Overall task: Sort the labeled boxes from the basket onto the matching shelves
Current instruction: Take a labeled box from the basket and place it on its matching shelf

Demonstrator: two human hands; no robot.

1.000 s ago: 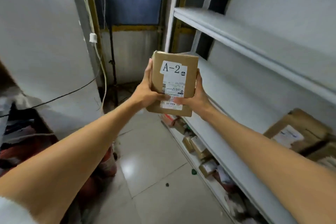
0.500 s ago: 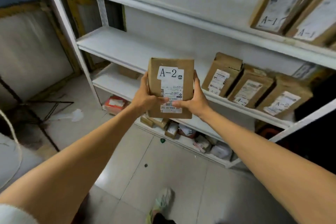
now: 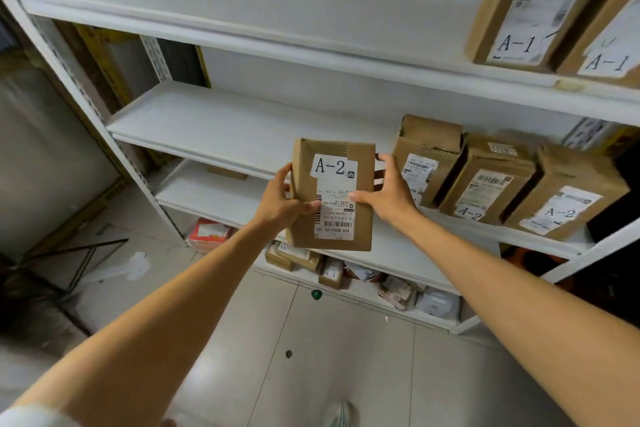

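both hands grasp the a-2 box [image 3: 332, 163], held upright at the centre. the left hand [image 3: 282, 204] curls round its left edge, thumb on the label. the right hand [image 3: 388, 194] pinches the right edge, thumb on the label, fingers behind. just beyond is the white middle shelf [image 3: 225, 128], with three cardboard boxes [image 3: 491, 184] at 3 o'clock, two reading a-2. at 1 o'clock, the upper shelf [image 3: 242, 28] carries a-1 boxes [image 3: 523, 10].

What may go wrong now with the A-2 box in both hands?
The held box might go to the upper shelf with the A-1 boxes, not beside the leaning A-2 boxes. Pushed in roughly, it may topple that row. Left hand and right hand hold it by its edges; it might slip.
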